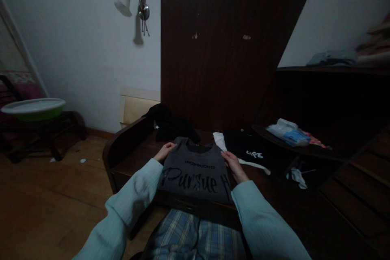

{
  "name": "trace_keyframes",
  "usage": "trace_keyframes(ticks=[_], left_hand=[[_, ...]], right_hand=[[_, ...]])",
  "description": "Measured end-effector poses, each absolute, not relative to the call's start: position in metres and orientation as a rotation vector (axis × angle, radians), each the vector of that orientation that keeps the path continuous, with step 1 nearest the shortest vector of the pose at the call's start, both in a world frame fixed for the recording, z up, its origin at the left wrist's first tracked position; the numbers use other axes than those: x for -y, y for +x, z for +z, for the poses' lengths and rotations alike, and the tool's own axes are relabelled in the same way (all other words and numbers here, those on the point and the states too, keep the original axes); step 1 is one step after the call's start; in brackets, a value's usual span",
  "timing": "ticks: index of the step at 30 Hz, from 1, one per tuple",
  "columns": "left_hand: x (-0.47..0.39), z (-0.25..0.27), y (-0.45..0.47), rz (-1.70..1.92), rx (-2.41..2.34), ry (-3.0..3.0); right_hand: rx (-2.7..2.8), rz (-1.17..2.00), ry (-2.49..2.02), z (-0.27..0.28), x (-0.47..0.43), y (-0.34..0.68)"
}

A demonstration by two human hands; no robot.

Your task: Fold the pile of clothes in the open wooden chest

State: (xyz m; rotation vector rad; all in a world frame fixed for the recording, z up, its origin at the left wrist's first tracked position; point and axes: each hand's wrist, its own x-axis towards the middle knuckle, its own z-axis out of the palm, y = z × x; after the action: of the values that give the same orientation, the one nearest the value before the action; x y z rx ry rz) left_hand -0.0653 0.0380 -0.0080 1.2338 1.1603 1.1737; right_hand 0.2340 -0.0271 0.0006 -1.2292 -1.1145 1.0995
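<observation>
A dark grey T-shirt (195, 176) lies folded into a rectangle on the dark wooden desk top (131, 160), its collar away from me and black lettering across its front. My left hand (165, 151) pinches the shirt's upper left edge near the shoulder. On the opposite side, my right hand (234, 165) has its thumb on top of the upper right edge, the other fingers partly hidden beneath. Behind the shirt on the left is a heap of black clothing (176, 126). A black garment with white lettering and white edging (243, 144) lies close to my right hand.
A tall dark wooden panel (219, 48) rises behind the desk. Plastic packets (288, 133) rest on a dark shelf at right, with a whitish crumpled item (297, 178) below. At left, a green and white basin (36, 109) stands on a low stool. A lamp (124, 3) hangs on the wall.
</observation>
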Motion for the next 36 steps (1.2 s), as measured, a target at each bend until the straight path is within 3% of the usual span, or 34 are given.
trace_keyframes(ticks=[10, 17, 36], left_hand=[[-0.041, -0.010, -0.068, 1.292, -1.324, 1.135], [-0.030, -0.005, -0.065, 1.303, -0.865, 1.231], [-0.025, -0.002, -0.067, 1.236, -1.049, 1.351]], right_hand=[[1.082, 1.079, -1.370, -0.006, 0.021, 0.233], [1.104, 0.935, -1.263, 0.000, 0.024, 0.226], [1.180, 0.994, -1.387, 0.000, 0.032, 0.233]])
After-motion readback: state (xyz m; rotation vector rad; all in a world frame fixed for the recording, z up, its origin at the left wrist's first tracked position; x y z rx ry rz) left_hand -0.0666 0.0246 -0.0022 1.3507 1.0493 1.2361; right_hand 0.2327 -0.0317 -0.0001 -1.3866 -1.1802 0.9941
